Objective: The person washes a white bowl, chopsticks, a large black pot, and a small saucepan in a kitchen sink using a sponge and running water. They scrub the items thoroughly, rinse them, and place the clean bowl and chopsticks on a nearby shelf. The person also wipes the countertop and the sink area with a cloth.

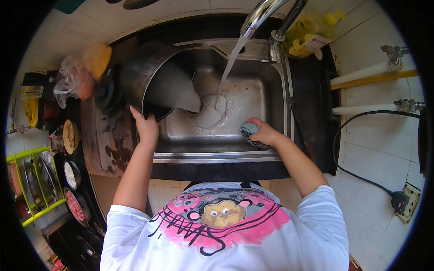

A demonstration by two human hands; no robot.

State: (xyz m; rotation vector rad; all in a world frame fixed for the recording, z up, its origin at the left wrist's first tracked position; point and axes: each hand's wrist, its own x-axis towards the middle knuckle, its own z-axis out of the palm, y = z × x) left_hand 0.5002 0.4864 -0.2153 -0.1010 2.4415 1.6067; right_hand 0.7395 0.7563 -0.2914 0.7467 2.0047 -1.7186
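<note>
My left hand [146, 125] grips the near edge of a large dark wok-like pot [134, 81], which is tipped on its side at the sink's left. Cloudy water [174, 90] pours over its lip toward the drain. Closed around a steel wool scrubber with a blue-green pad [249, 130], my right hand [267, 134] hovers over the sink's near right part. From the chrome faucet [255, 22] a stream runs into the stainless steel sink [212, 156], wetting its bottom. The fingers under the pot's edge are partly hidden.
Left of the sink lie a wet wooden board [108, 149], a black lid [107, 94] and a plastic bag [72, 81]. Beyond are a bowl of meat [76, 205] and a green rack [34, 185]. A yellow bottle [307, 38] stands behind; pipes [366, 77] line the right wall.
</note>
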